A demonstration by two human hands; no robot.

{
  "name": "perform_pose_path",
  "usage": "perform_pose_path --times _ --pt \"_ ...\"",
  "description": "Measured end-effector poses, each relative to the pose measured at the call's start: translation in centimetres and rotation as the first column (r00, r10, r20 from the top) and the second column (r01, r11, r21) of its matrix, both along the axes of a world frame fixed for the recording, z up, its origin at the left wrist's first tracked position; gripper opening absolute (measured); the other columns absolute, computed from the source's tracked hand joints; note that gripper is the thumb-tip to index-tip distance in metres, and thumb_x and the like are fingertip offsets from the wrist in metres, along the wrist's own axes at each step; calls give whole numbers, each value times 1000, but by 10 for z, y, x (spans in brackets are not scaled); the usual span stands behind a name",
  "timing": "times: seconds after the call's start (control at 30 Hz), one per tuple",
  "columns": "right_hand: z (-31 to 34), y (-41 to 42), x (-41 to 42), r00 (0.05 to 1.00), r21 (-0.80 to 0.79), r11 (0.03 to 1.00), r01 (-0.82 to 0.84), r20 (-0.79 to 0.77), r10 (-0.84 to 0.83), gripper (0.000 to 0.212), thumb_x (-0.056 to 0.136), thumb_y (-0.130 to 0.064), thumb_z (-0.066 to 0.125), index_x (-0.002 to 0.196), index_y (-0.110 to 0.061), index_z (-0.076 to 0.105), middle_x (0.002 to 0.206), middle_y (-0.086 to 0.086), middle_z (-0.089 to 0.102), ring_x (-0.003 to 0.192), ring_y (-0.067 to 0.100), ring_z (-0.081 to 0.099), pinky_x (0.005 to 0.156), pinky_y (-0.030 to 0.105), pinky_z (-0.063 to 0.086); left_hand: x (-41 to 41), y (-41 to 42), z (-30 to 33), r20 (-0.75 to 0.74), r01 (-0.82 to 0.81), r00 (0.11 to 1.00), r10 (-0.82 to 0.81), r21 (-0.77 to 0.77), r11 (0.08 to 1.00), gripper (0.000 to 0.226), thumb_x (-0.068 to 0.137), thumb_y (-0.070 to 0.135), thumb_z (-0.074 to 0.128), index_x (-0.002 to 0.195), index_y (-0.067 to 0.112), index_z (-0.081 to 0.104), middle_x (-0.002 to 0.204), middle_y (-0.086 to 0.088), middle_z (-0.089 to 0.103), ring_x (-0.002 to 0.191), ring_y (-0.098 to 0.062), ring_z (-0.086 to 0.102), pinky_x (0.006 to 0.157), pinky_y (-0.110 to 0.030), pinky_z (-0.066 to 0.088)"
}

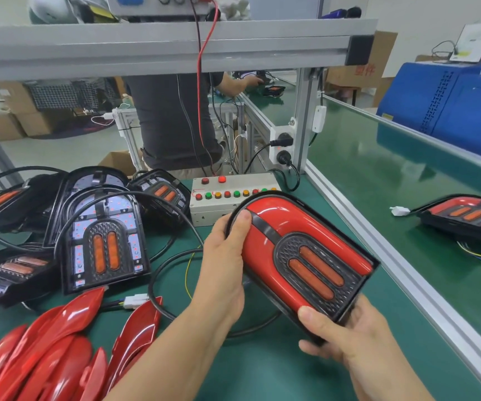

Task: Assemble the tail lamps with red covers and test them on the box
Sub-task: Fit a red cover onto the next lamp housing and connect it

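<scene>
I hold a tail lamp [303,256] with a red cover fitted on its black housing, tilted above the green mat. My left hand [225,256] grips its rounded far end, thumb pressed on the red cover. My right hand [340,334] grips the near square end from below, thumb on the cover's edge. Behind the lamp sits the white test box [219,201] with a row of red, green and orange buttons. Several uncovered lamps [103,241] lie at the left, and loose red covers [59,351] are heaped at the lower left.
A finished red-covered lamp [465,217] with a white plug lies on the conveyor belt [378,175] to the right, past an aluminium rail. Black cables and a white connector [136,301] loop over the mat. A person in a dark shirt stands behind the bench.
</scene>
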State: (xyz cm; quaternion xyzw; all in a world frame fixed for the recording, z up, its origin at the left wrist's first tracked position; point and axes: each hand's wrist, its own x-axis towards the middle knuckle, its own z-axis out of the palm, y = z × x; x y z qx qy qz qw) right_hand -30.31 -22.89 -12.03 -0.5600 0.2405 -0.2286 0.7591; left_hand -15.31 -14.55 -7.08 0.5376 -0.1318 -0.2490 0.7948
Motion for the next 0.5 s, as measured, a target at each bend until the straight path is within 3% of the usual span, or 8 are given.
perform_pose_path --times 0.07,0.17,0.23,0.3,0.33,0.4,0.43,0.5 --pt "-4 -3 2 1000 -12 1000 20 15 -20 71 40 -18 85 107 -21 62 91 0 75 80 15 73 53 33 57 -7 -2 -3 -39 38 999 -39 -29 999 37 89 35 59 122 18 55 110 -5 70 98 -21 67 89 -43 54" --pt "-8 -1 4 997 -25 997 74 30 -73 71 47 -15 81 114 -23 57 95 -2 75 80 14 73 58 36 60 -25 -6 -12 -21 131 991 -134 -100 986 44 87 10 60 129 19 49 119 -9 66 113 -27 60 101 -46 45" --pt "-5 -7 7 998 -18 999 48 34 -48 60 61 -26 72 119 -23 55 103 1 75 86 13 73 72 34 61 -22 -5 -10 -5 165 986 -168 -165 972 49 85 3 58 130 20 50 120 -10 65 111 -26 61 100 -43 47" --pt "4 -17 -2 998 90 996 22 63 -27 57 81 -46 58 128 -13 54 104 14 72 94 23 70 79 38 58 -7 -1 0 -8 244 968 -252 -220 944 50 81 5 57 130 17 52 119 -11 66 101 -24 64 95 -40 51" --pt "7 -25 -10 994 130 991 -5 113 -10 68 84 -53 60 133 -6 50 108 21 68 101 30 66 85 45 54 1 0 6 -8 304 949 -314 -231 924 52 79 7 58 130 14 53 116 -12 66 96 -24 64 91 -39 53" --pt "18 -38 -14 967 148 983 -112 243 73 103 65 -71 70 139 -4 46 132 22 57 124 33 54 102 56 41 7 -1 13 -8 411 907 -421 -198 890 57 76 4 62 132 8 49 109 -15 64 88 -26 63 83 -38 54" --pt "24 -36 -13 933 136 968 -210 325 157 107 64 -74 68 143 -7 42 142 18 50 133 34 46 109 57 33 5 -5 15 -8 458 884 -467 -182 870 58 76 3 62 132 5 47 106 -16 62 85 -26 62 80 -37 55" --pt "22 -27 -8 838 80 901 -427 408 361 93 74 -68 64 145 -12 40 150 15 42 139 36 36 113 58 26 -2 -16 18 30 533 844 -535 -141 834 53 77 3 58 129 4 47 103 -14 62 80 -24 62 75 -34 55"
